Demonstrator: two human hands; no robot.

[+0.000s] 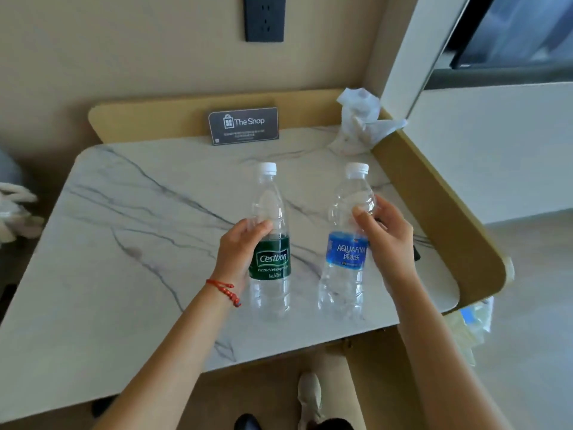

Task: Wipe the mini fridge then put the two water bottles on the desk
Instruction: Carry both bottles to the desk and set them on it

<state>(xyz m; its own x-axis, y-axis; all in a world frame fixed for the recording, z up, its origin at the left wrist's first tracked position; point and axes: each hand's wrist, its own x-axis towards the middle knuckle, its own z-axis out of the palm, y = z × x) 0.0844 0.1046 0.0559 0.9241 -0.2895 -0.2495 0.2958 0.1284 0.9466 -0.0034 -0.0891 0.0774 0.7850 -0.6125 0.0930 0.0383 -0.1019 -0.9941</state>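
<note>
Two hands grip upright bottles – left (240,243) Cestbon (270,243), right (387,237) Aquafina (345,243) – on veined marble desk (124,243); beige wall (124,57)

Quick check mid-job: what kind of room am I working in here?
Most likely a hotel room: a "The Shop" card stands on a marble desk where two water bottles stand, under a wall socket panel.

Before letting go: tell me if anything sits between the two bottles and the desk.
Nothing visible does. The green-label bottle and blue-label bottle stand upright on the marble desk, each held by a hand.
</note>
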